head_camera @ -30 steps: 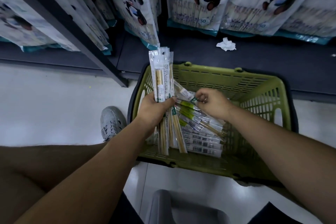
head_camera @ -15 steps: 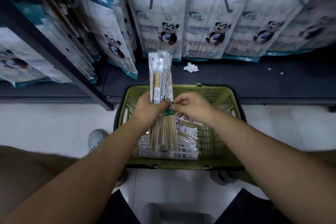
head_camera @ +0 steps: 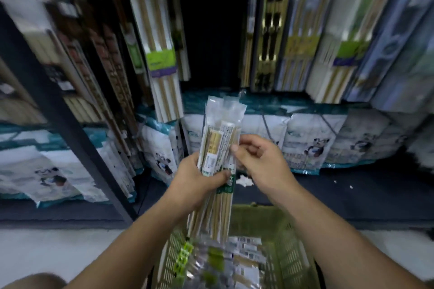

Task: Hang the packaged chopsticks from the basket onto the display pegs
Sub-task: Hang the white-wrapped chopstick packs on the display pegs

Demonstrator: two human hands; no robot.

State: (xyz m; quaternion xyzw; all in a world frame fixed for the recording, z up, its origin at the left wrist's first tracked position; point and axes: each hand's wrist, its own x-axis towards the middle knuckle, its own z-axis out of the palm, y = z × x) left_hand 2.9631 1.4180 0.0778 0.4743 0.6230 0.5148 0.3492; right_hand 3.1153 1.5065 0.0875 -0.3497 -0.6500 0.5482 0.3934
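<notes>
Dark shelf, crumpled paper and panda bags on it, green basket on pale floor

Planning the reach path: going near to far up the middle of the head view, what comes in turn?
Green basket → chopstick bundle in the left hand → panda bags → hanging chopstick packs.

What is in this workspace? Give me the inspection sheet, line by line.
Surface: pale floor; dark shelf base.
Job's things: chopstick bundle held upright; more packets in green basket.
Clutter: crumpled white paper on shelf base.
Hands: left hand grips bundle; right hand pinches its edge.
Cables: nothing seen.
Surroundings: hanging chopstick packs, panda bags, dark gap between packs.
</notes>
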